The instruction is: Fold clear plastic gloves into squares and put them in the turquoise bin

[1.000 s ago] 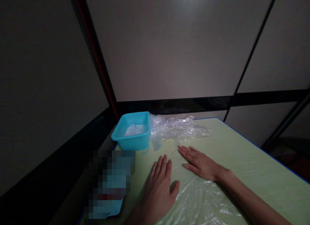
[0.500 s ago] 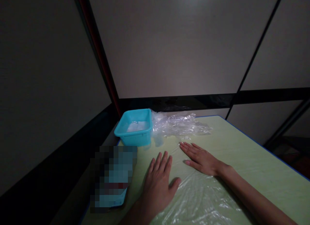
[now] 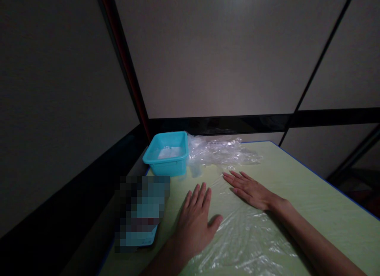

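Observation:
A clear plastic bag (image 3: 246,236), thin and wrinkled, lies flat on the pale green table (image 3: 320,200). On its left side my left hand (image 3: 196,222) rests palm down, fingers stretched forward and thumb out to the right. My right hand (image 3: 246,189) lies flat near the far right part of the bag, its fingers pointing away and to the left. Neither hand grips anything. The near end of the bag runs out of view at the bottom.
A turquoise plastic basket (image 3: 168,165) with pale, flat contents stands at the back left. Beside it lies a heap of clear plastic bags (image 3: 219,151). A blurred-out, partly light blue object (image 3: 145,212) is at the left edge. Wall panels rise behind the table.
My right hand has slid slightly away and to the right, with its thumb now closer to the fingers. My left hand stays nearly in place. The view has shifted a little.

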The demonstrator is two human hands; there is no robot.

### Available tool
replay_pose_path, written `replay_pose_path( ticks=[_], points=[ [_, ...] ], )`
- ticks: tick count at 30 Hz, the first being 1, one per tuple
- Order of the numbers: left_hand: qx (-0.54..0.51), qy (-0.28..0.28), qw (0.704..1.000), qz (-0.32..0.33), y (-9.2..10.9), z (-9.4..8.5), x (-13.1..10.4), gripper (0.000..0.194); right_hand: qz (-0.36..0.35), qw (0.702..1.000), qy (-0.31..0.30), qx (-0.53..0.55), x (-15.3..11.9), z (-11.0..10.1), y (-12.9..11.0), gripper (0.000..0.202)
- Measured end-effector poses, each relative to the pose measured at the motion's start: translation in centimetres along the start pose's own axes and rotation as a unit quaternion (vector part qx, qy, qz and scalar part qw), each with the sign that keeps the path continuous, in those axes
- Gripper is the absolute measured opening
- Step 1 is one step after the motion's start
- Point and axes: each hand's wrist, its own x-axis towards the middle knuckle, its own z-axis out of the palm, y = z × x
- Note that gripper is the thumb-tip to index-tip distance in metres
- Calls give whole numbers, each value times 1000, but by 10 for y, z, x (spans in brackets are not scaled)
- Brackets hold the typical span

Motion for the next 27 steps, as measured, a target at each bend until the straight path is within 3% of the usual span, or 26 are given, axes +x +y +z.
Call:
replay_pose_path(
  ticks=[9, 13, 15, 18, 21, 27],
  points=[
    [-18, 4, 1000, -14, 1, -9, 1, 71, 2, 1000, 6, -9, 0, 2, 1, 53],
    [-46, -18, 999, 19, 15, -22, 11, 73, 4, 1000, 3, -15, 0, 2, 2, 53],
    [-50, 3, 998, 45, 26, -23, 23, 67, -1, 1000, 4, -22, 0, 4, 5, 53],
    [-44, 36, 997, 57, 42, -14, 44, 63, -11, 999, 8, -34, 1, 8, 10, 53],
    [-31, 28, 998, 46, 49, 1, 58, 62, -13, 999, 7, -43, 1, 12, 15, 52],
    [-10, 52, 998, 38, 47, 20, 59, 63, -10, 999, 15, -39, 0, 11, 15, 51]
  ],
)
